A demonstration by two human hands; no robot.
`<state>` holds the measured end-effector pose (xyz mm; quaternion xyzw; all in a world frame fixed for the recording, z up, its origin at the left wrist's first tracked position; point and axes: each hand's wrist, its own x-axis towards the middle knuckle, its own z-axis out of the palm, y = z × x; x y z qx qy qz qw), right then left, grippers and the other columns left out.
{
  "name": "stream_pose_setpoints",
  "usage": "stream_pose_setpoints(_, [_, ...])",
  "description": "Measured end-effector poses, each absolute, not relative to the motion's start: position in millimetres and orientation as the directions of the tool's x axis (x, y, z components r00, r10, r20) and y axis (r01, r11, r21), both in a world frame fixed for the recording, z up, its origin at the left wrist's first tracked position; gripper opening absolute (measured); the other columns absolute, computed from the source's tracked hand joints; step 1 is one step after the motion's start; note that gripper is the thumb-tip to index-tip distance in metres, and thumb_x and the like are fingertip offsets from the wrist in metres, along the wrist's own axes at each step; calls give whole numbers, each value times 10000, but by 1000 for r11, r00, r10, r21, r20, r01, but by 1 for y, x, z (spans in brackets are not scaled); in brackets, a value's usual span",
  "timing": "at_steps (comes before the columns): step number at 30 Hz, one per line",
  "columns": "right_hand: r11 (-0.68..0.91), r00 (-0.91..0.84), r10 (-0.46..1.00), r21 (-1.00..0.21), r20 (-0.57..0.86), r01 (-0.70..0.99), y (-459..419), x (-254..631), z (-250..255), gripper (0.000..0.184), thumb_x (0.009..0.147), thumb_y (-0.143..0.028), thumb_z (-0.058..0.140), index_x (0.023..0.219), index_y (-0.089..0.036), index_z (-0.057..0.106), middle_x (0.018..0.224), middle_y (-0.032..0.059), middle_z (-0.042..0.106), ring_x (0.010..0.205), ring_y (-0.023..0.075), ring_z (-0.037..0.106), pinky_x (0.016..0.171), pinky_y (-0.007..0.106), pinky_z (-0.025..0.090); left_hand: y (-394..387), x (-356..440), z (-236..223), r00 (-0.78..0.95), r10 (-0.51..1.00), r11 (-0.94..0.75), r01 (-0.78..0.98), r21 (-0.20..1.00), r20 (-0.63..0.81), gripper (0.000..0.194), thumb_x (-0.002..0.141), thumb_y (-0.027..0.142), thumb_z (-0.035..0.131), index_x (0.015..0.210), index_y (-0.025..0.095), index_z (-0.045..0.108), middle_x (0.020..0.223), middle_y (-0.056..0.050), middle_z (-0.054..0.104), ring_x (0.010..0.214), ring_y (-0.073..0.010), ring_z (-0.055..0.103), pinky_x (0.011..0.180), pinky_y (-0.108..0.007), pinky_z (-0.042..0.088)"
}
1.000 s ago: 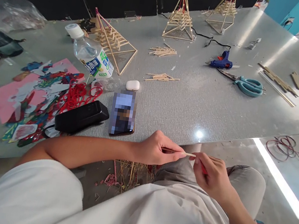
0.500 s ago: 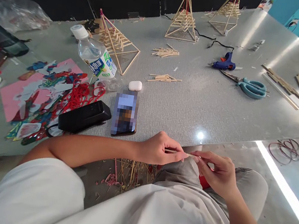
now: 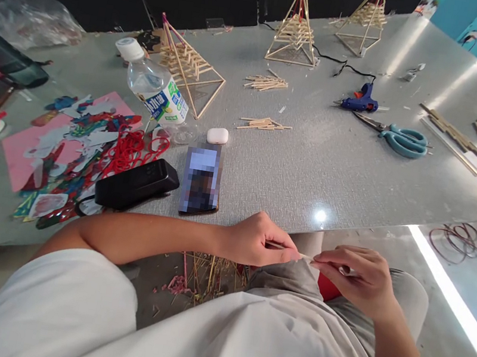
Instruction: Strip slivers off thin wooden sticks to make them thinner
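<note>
My left hand (image 3: 262, 241) pinches a thin wooden stick (image 3: 306, 257) between thumb and forefinger, over my lap just off the table's front edge. Facing it, my right hand (image 3: 352, 275) is closed with its fingertips at the stick's other end. Most of the stick is hidden by my fingers. On the table beyond lie two small piles of cut sticks, a nearer pile (image 3: 264, 124) and a farther pile (image 3: 266, 82). A phone (image 3: 202, 182) and a white earbud case (image 3: 217, 136) rest left of the nearer pile.
Stick pyramids (image 3: 294, 33) stand at the back. A blue glue gun (image 3: 360, 99) and blue-handled scissors (image 3: 404, 141) lie at right. Left are a tilted-looking plastic bottle (image 3: 155, 90), a black device (image 3: 136, 185), red cord (image 3: 128, 149) and scraps on pink paper (image 3: 16, 149). Sticks litter the floor (image 3: 214, 274).
My right hand has shifted slightly right and down, and the gap between my fingertips is a little wider. The view has moved slightly; the table's things lie as before.
</note>
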<state>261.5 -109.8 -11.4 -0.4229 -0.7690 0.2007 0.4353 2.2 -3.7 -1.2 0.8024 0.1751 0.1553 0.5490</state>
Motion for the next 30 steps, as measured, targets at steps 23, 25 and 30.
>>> stream_pose_setpoints(23, [740, -609, 626, -123, 487, 661, -120, 258, 3, 216, 1086, -37, 518, 1183, -146, 677, 655, -26, 619, 575, 149, 528, 553, 310, 411, -1, 3, 1, 860, 508, -202, 182, 962, -56, 362, 1042, 389, 675, 994, 95, 881, 534, 29, 559, 460, -71, 378, 447, -214, 261])
stream_pose_setpoints(25, [739, -584, 644, -205, 494, 642, -118, 258, -3, 210, 1105, -61, 505, 1177, -151, 680, 657, -31, 617, 566, 138, 527, 550, 294, 418, -1, 4, 2, 854, 518, -189, 170, 967, -49, 353, 1034, 376, 681, 988, 89, 881, 544, 28, 558, 475, -69, 374, 451, -211, 263])
stream_pose_setpoints(30, [662, -418, 732, -414, 538, 625, -113, 258, -9, 201, 1107, -114, 591, 1275, -161, 692, 701, -20, 682, 569, 124, 580, 555, 258, 462, -2, 6, 6, 851, 525, -177, 144, 974, -31, 344, 1017, 373, 703, 969, 86, 886, 582, 25, 549, 538, -76, 363, 480, -214, 277])
